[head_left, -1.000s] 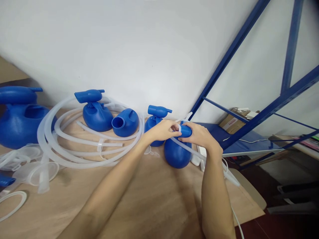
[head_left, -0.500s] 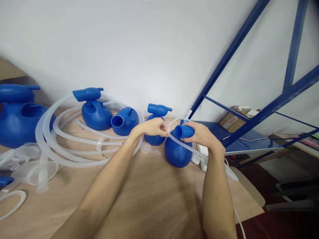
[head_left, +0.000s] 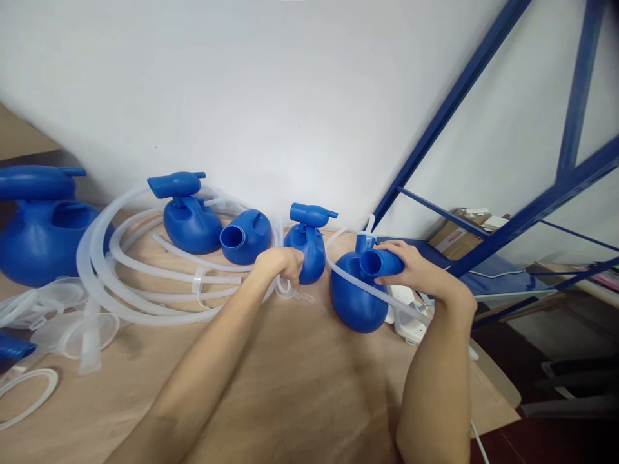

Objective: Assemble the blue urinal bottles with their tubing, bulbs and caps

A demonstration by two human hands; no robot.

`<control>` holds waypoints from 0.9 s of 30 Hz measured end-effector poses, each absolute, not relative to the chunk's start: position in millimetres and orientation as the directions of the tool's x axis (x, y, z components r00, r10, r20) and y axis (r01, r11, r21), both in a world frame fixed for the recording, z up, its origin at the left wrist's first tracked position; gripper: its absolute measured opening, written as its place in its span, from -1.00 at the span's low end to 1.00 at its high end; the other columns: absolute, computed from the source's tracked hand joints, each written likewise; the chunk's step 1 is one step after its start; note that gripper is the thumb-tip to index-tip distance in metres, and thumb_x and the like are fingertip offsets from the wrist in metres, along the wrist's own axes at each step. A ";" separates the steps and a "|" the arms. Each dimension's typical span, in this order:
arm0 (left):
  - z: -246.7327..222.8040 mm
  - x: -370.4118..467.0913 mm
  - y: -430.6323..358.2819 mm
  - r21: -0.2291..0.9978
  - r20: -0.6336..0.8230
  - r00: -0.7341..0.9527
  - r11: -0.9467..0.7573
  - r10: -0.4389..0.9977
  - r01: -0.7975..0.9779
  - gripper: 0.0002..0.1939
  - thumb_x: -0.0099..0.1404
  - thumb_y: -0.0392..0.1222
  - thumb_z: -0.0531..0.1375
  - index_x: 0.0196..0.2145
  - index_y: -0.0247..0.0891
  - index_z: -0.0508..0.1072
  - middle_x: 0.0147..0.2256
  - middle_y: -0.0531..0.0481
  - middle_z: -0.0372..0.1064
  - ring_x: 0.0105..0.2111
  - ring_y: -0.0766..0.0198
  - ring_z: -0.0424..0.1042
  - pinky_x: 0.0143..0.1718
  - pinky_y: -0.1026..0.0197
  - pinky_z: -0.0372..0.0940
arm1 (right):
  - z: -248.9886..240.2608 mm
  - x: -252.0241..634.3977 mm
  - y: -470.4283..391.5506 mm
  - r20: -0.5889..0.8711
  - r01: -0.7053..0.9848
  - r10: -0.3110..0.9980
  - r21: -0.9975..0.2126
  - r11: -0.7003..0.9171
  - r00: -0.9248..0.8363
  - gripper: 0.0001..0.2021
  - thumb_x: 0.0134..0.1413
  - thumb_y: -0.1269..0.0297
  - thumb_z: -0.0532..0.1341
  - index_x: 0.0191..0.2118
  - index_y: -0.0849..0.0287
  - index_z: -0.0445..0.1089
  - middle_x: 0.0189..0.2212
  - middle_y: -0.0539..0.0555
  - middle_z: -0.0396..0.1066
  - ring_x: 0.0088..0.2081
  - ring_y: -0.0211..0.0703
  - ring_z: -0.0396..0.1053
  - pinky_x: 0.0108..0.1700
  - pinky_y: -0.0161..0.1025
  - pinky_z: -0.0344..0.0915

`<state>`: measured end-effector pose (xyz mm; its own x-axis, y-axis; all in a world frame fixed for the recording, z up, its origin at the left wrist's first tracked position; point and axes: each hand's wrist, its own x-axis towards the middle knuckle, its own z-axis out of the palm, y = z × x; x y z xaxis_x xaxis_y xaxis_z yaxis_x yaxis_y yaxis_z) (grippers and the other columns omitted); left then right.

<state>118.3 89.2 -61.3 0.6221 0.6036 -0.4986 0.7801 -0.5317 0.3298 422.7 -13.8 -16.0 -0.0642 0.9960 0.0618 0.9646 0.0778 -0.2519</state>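
Note:
My right hand (head_left: 411,264) is closed around a blue tubular spout (head_left: 380,263), its round open end turned left. Behind and below it sits a round-bodied blue jug (head_left: 358,309), with a translucent hose (head_left: 355,280) crossing its front. Further left, my left hand (head_left: 284,263) has its fingers curled together, low over the table. A small whitish ring-like piece shows under the fingertips, beside a translucent cap with a strap (head_left: 304,297); whether the fingers grip it is unclear. Just right of this hand stands another blue jug (head_left: 312,254) topped by a spout.
More blue jugs (head_left: 193,225) stand along the wall, by thick coiled translucent hose (head_left: 145,314). Clear funnel-like parts (head_left: 91,335) and a white ring (head_left: 46,393) lie at the left. A white power strip (head_left: 411,328) and blue metal shelving (head_left: 483,245) are at the right.
My left hand has left the hose by the right-hand jug and moved left and down to the cap. My right hand and the spout have shifted right, baring the jug's neck.

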 end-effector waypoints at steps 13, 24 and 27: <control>-79.7 182.3 47.8 0.639 0.285 0.754 -0.704 0.592 0.310 0.02 0.37 0.18 0.31 0.55 -0.05 -0.13 0.52 -0.15 -0.06 0.46 -0.04 0.11 0.35 -0.01 0.26 | -12.3 413.4 2.7 0.207 0.937 0.974 -0.349 -0.012 0.089 -0.45 0.42 -0.12 -0.04 0.15 0.09 0.51 0.14 0.18 0.57 0.17 0.17 0.49 0.29 0.04 0.34; -83.1 193.4 37.8 0.680 0.347 0.661 -0.664 0.665 0.311 -0.23 0.36 0.03 0.33 0.40 -0.18 0.19 0.38 -0.23 0.23 0.33 -0.16 0.31 0.22 -0.12 0.37 | -15.7 428.1 107.7 -0.142 0.951 0.966 -0.196 -0.240 0.214 -0.79 0.00 0.13 0.44 -0.38 0.19 0.61 -0.37 0.21 0.64 -0.20 0.14 0.60 -0.12 -0.10 0.49; -79.3 193.0 33.8 0.669 0.332 0.665 -0.664 0.669 0.335 -0.26 0.37 0.08 0.32 0.38 -0.18 0.21 0.34 -0.24 0.28 0.26 -0.19 0.39 0.13 -0.12 0.42 | -24.5 432.6 108.6 -0.166 0.937 0.966 -0.255 -0.238 0.200 -0.79 -0.01 0.12 0.43 -0.41 0.17 0.56 -0.40 0.17 0.62 -0.24 0.10 0.59 -0.18 -0.12 0.49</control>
